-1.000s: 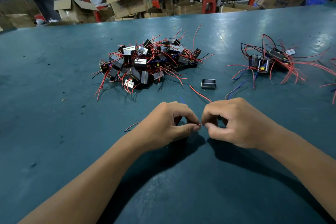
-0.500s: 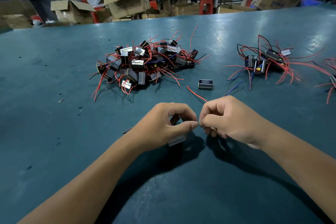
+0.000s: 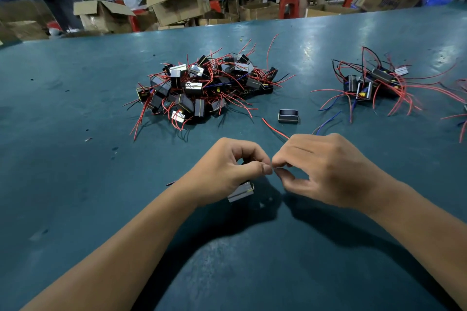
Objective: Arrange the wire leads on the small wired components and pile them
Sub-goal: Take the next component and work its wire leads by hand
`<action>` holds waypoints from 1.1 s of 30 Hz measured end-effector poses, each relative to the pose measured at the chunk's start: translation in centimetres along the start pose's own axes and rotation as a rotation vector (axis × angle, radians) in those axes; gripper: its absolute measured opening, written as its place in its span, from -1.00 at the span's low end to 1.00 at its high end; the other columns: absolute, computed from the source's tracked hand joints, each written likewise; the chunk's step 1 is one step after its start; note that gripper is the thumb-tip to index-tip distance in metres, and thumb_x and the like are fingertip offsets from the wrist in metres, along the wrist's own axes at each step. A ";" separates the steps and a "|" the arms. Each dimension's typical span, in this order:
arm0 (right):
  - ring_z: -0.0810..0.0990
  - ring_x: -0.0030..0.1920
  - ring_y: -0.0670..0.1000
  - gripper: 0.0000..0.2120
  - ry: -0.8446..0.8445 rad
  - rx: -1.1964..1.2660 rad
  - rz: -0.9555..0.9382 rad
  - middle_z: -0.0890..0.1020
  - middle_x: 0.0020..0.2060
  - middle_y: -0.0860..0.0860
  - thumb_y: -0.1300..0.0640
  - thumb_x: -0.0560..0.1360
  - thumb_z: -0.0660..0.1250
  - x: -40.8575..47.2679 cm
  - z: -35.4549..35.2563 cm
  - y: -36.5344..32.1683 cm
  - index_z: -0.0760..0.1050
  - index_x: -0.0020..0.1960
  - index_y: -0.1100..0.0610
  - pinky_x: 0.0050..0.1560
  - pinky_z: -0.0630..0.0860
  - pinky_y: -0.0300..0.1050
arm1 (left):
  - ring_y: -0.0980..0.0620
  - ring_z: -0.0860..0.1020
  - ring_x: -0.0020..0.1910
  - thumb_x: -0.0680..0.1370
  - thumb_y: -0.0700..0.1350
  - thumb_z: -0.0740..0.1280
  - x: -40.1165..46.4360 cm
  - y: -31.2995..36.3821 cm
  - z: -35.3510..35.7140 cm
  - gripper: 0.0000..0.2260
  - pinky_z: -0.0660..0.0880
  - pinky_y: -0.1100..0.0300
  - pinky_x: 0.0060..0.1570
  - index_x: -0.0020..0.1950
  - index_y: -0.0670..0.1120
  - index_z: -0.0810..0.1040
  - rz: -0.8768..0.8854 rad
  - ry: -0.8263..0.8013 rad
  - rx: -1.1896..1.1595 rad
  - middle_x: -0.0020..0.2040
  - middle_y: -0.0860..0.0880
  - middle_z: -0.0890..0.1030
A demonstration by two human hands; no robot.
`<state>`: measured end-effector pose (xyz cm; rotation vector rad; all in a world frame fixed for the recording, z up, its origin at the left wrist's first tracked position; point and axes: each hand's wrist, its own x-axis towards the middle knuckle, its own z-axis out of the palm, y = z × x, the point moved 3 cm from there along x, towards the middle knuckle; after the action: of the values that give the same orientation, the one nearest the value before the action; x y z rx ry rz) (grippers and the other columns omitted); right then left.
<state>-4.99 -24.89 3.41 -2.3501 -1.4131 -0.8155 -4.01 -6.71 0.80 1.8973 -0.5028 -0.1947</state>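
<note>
Both hands barely shifted since half-second ago; component peeks lower under my left hand, which grips it. Right hand pinches its lead beside left thumb. Big pile beyond my hands on counter; smaller tangle right of it, probably undone.

no legible text, box print blurred
</note>
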 end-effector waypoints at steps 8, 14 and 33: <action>0.43 -0.42 -0.04 -0.94 -0.060 0.236 0.289 0.53 -0.43 -0.06 0.16 0.37 0.33 0.2 0.9 -0.2 0.55 -0.26 0.13 -0.40 0.37 -0.15 | 0.15 0.44 -0.29 0.49 -0.13 0.43 -0.2 0.6 0.2 -0.93 0.37 0.27 -0.21 -0.19 -0.07 0.65 0.063 0.014 0.107 -0.32 -0.02 0.57; 0.39 -0.52 -0.09 -0.79 -0.241 1.348 1.307 0.53 -0.45 0.03 0.25 0.48 0.29 -0.8 3.2 0.2 0.53 -0.32 0.15 -0.61 0.19 -0.31 | 0.20 0.46 -0.21 0.47 -0.14 0.43 -0.5 1.8 0.3 -0.83 0.21 0.35 -0.03 -0.21 0.13 0.55 0.274 0.140 0.533 -0.32 0.26 0.54; 0.42 -0.44 -0.08 -0.96 -0.075 0.358 0.420 0.52 -0.44 -0.08 0.19 0.38 0.33 0.3 0.8 -0.5 0.53 -0.26 0.10 -0.39 0.39 -0.18 | 0.20 0.43 -0.31 0.49 -0.18 0.42 -0.4 1.3 -0.1 -0.89 0.35 0.35 -0.21 -0.22 0.01 0.63 0.106 0.046 0.122 -0.33 0.17 0.56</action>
<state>-5.08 -24.00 2.87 -2.2859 -0.9386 -0.3319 -4.69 -6.82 1.98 1.9827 -0.5940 -0.0519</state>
